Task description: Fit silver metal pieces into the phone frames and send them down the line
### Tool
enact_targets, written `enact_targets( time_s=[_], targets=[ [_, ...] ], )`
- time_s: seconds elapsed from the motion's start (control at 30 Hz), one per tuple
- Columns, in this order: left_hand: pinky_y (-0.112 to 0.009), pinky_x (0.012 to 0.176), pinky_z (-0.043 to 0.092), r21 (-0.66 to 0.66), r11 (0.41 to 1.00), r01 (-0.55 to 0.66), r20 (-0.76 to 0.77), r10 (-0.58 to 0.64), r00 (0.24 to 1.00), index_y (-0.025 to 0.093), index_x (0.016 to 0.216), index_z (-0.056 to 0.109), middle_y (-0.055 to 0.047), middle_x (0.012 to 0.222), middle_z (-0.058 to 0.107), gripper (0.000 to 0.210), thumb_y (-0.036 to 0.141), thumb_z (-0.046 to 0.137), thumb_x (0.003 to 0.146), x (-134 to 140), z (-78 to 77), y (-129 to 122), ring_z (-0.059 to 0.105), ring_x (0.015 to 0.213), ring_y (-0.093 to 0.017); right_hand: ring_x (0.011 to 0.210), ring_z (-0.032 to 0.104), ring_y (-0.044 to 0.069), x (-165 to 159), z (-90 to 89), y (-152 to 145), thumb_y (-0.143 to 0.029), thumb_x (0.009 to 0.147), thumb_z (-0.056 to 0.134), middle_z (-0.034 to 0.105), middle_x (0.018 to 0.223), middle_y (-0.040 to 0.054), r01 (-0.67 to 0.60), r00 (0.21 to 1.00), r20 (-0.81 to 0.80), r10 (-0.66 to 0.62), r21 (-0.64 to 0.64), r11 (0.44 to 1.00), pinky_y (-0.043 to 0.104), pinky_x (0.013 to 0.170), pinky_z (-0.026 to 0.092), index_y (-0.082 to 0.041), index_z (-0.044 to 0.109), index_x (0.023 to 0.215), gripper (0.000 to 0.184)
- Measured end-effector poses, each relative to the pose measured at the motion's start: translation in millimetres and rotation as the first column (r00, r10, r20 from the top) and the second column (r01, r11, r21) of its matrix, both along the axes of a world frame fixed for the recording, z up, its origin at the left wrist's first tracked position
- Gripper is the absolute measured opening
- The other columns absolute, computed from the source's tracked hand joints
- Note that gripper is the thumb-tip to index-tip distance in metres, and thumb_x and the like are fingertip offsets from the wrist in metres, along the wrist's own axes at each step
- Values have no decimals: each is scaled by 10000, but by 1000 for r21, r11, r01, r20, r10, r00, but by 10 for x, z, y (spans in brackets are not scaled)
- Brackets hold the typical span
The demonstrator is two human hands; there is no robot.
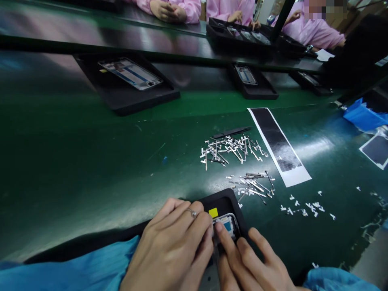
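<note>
A phone frame [232, 222] with a silvery rim and a blue patch lies in a black foam tray [232, 196] right in front of me. My left hand [176, 246], with a ring on one finger, bends over the frame's left side. Its fingers are pressed together, and their tips are hidden, so whatever they pinch cannot be made out. My right hand [251, 258] rests over the frame's lower right, fingers apart, the index fingertip touching the frame near its top. A yellow square [213, 212] sits in the tray just above the frame.
Beyond the tray lie piles of thin metallic strips [232, 149], black tweezers [232, 132], a black-and-white sheet [277, 141] and small white scraps [315, 208]. Trays with phone frames [133, 72] stand farther back. People in pink sleeves [190, 10] work opposite. Blue plastic [365, 115] lies right.
</note>
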State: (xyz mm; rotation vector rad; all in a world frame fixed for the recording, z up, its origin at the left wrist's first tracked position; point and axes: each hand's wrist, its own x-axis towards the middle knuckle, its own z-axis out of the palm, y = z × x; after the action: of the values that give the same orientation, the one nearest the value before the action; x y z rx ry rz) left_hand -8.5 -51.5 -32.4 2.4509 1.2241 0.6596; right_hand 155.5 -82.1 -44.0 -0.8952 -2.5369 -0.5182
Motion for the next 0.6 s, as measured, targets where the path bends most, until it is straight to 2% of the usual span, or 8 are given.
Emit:
enact_targets(
  time_s=[0.13, 0.23, 0.37, 0.47, 0.6],
  targets=[
    [-321, 624, 446, 3, 1000, -3, 7, 3, 1000, 190, 676, 562, -6, 680, 597, 271, 137, 325, 797, -2, 37, 20, 562, 615, -155, 603, 490, 119, -25, -22, -9, 65, 829, 229, 658, 779, 18, -15, 1000, -1, 15, 59, 998, 317, 694, 367, -155, 536, 634, 425],
    [-305, 622, 421, 3, 1000, -18, 1, 18, 1000, 189, 659, 552, 7, 656, 583, 290, 103, 313, 800, 4, 34, -5, 550, 601, -144, 591, 478, 107, -43, -28, -13, 96, 804, 246, 658, 786, 16, 7, 1000, -12, -6, 48, 999, 319, 712, 363, -143, 546, 637, 419],
    [-319, 614, 386, 63, 989, -137, 65, 133, 989, 181, 571, 520, 6, 575, 543, 384, 86, 246, 822, 43, -20, -39, 513, 551, -144, 570, 495, 95, -70, 2, -3, 69, 842, 207, 658, 721, 12, 51, 995, -85, -49, 21, 998, 304, 724, 361, -145, 534, 610, 455],
    [-317, 606, 383, 48, 993, -104, 47, 102, 994, 186, 586, 538, 8, 582, 552, 378, 83, 257, 816, 54, -33, -34, 509, 555, -147, 605, 518, 95, -98, -9, -10, 46, 862, 215, 658, 718, 20, 80, 990, -116, -76, 31, 996, 309, 802, 350, -141, 535, 618, 444],
    [-301, 560, 387, 38, 995, -97, 28, 96, 995, 192, 578, 541, 9, 558, 551, 377, 62, 262, 796, 39, 10, -2, 498, 521, -143, 616, 528, 87, -112, -40, -23, 63, 841, 232, 659, 748, 32, 72, 995, -72, -69, 40, 997, 325, 914, 307, -132, 546, 635, 424]
  ],
)
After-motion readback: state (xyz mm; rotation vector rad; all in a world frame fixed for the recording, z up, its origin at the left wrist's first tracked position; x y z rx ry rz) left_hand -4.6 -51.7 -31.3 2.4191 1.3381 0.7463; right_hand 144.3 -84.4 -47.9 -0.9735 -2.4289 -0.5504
